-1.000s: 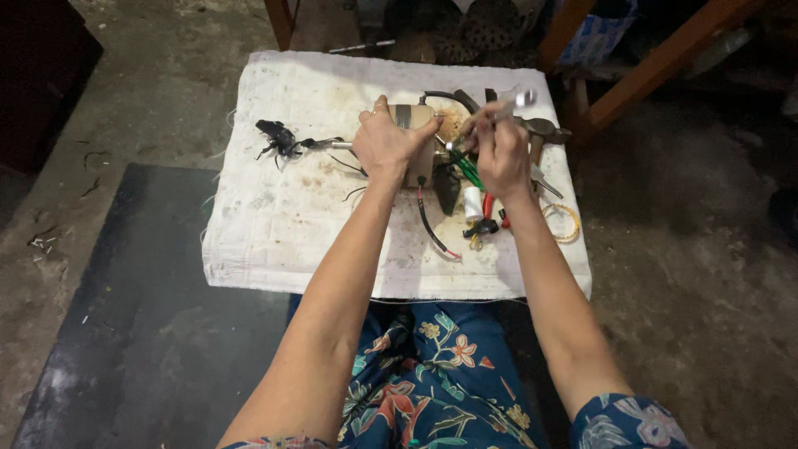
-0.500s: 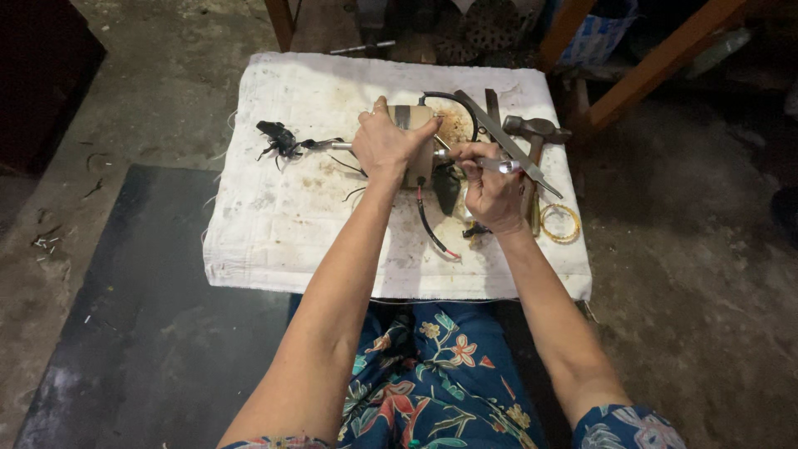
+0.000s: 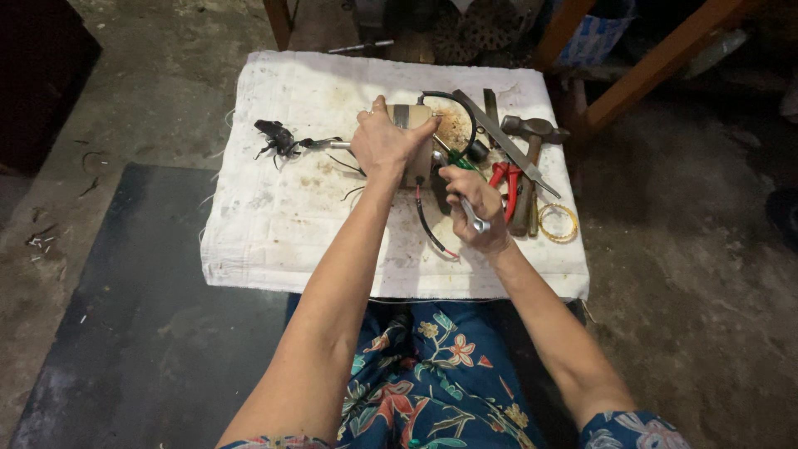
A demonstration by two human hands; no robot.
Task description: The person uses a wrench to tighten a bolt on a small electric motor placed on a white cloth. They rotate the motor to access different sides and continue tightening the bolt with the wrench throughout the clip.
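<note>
rough concrete floor all round, with a low table under a stained white cloth (image 3: pixel 274 233) in the middle, wooden legs and clutter at the far edge. at the cloth's centre, a small tan block-shaped part (image 3: pixel 418 158) with a dark band, pinned down under the left hand (image 3: pixel 384 143), fingers wrapped tight over its top and near side. black cable (image 3: pixel 453 104) looping out of its far side, a dark wire with a red tip (image 3: pixel 431 231) trailing toward the near edge. right hand (image 3: pixel 475 199) just right of the block, fist closed round a thin metal tool (image 3: pixel 472 214), shiny end poking out below the fingers, working end hidden against the block's near right corner; kind of tool not clear. likely mid-step on prying or loosening something at that corner, block steadied for the push. next move probably wanting firm downward hold from the left hand and a short, controlled turn or lever with the right, tip kept seated so as not to slip toward the fingers. to the right: green-handled screwdriver (image 3: pixel 455 156), red-handled pliers (image 3: pixel 504 179), long flat file (image 3: pixel 507 143), hammer (image 3: pixel 532 141), gold ring (image 3: pixel 558 222). to the left, well apart: black spidery tangle of wires (image 3: pixel 278 140). dark mat (image 3: pixel 141 316) on the near left floor, floral trousers (image 3: pixel 432 374) at the near edge.
</note>
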